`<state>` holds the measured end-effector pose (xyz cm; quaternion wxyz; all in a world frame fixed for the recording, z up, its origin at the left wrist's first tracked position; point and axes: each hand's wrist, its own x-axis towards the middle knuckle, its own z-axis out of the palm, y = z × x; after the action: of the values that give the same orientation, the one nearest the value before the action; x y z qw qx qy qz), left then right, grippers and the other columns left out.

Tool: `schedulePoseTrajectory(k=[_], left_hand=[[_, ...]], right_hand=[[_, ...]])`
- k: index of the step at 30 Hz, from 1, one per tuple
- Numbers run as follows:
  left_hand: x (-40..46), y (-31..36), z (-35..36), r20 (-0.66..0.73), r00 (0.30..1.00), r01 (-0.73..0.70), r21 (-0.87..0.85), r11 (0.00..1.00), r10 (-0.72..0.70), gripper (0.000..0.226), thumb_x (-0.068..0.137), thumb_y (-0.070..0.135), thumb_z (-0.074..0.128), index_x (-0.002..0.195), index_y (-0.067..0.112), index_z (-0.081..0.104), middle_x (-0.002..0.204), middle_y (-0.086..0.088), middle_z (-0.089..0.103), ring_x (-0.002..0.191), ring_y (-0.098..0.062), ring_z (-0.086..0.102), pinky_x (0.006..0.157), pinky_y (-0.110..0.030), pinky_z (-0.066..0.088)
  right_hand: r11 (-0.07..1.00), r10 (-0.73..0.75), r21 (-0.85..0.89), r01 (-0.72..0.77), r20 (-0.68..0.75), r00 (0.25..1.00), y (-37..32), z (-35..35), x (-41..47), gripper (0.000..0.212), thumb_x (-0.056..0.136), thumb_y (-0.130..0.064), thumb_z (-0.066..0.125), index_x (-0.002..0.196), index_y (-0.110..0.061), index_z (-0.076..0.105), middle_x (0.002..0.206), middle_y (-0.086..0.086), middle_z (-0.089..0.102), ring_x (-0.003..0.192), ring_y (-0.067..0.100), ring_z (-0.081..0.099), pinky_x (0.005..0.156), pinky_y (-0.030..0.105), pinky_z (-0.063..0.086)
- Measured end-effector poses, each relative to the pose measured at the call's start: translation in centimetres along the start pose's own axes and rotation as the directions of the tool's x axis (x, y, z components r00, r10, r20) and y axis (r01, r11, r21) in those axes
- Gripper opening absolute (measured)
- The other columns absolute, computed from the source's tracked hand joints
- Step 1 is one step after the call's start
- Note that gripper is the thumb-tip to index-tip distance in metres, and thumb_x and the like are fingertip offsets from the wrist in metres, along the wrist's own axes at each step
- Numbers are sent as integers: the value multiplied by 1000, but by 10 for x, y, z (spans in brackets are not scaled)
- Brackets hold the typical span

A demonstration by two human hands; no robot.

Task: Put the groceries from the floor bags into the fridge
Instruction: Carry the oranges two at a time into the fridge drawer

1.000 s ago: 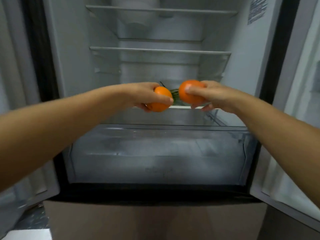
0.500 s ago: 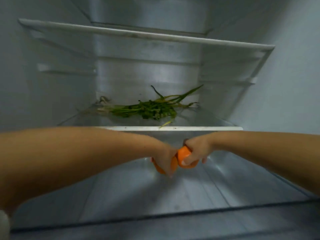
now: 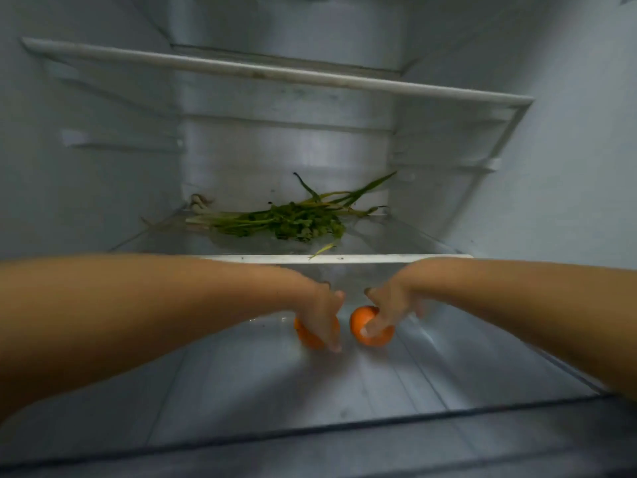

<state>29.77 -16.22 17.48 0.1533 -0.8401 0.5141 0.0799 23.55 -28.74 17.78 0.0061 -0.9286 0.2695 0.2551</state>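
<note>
Both my arms reach down into the clear crisper drawer at the bottom of the fridge. My left hand covers one orange, its fingers still curled over the fruit. My right hand rests on a second orange, fingertips pressed on its top and side. Both oranges sit on the drawer floor, a small gap apart. A bunch of green herbs lies on the glass shelf above the drawer.
A second glass shelf crosses the fridge higher up. White fridge walls close in at left and right. The drawer's dark front rim runs across the bottom of the view.
My hands dropped from in front of the herb shelf into the drawer and drew slightly apart. The two oranges now rest on the drawer floor, separated.
</note>
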Motion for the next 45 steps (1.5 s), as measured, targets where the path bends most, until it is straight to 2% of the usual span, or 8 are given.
schedulePoseTrajectory(k=[4,8,12,18,26,32,39,45], left_hand=[[-44,9,-39,111,994,-8,24,1000,5,65,90,46,54,142,13,35,141,-9,42,129,-27,42,109,-40,35],[-112,25,-62,-37,991,115,-221,969,-126,33,93,26,54,122,11,57,80,2,53,72,-13,54,66,-30,49],[-201,48,-49,-327,891,148,-444,884,-314,22,94,22,48,106,10,62,83,-2,61,71,-17,58,57,-24,46],[-333,88,44,-599,638,168,-504,847,-483,16,88,25,53,91,16,66,79,3,62,79,-19,59,72,-28,44],[-498,131,214,-481,437,363,-679,638,-760,18,90,28,54,99,19,66,84,2,65,82,-21,61,74,-36,51],[-660,178,390,-171,263,496,-820,285,-949,21,92,31,50,107,22,63,95,3,66,87,-16,61,80,-35,52],[-925,217,525,122,56,726,-687,-44,-991,17,92,33,50,103,26,61,96,7,62,83,-11,58,74,-27,47],[-1017,213,589,269,-78,711,-660,-242,-960,21,92,25,51,107,15,61,91,0,60,79,-12,54,71,-25,42]], right_hand=[[998,-31,57,33,-29,999,-6,-29,-54,82,90,-51,53,152,-17,11,152,13,30,133,29,42,96,44,48],[956,-239,104,275,-271,932,-23,-36,-127,49,97,-38,45,137,-9,40,113,15,60,99,26,63,72,36,53],[885,-372,-14,465,-620,691,-38,-10,-196,36,98,-29,40,106,-3,63,92,9,71,74,23,67,55,24,49],[754,-425,-174,633,-865,268,-78,87,-280,30,95,-39,43,109,-18,60,105,6,67,96,30,61,76,38,48],[486,-661,-310,817,-742,112,-200,235,-345,28,96,-39,40,111,-22,57,109,1,63,97,25,61,75,36,47],[281,-790,-209,937,-604,102,-333,402,-409,27,97,-35,41,115,-23,57,111,-1,63,96,24,62,74,32,45],[114,-921,-125,986,-385,57,-502,538,-523,31,99,-36,37,120,-21,54,112,-3,62,93,21,62,78,34,48],[-28,-984,-127,991,-172,-50,-622,606,-603,36,100,-39,32,123,-20,51,111,0,64,90,20,62,77,34,50]])
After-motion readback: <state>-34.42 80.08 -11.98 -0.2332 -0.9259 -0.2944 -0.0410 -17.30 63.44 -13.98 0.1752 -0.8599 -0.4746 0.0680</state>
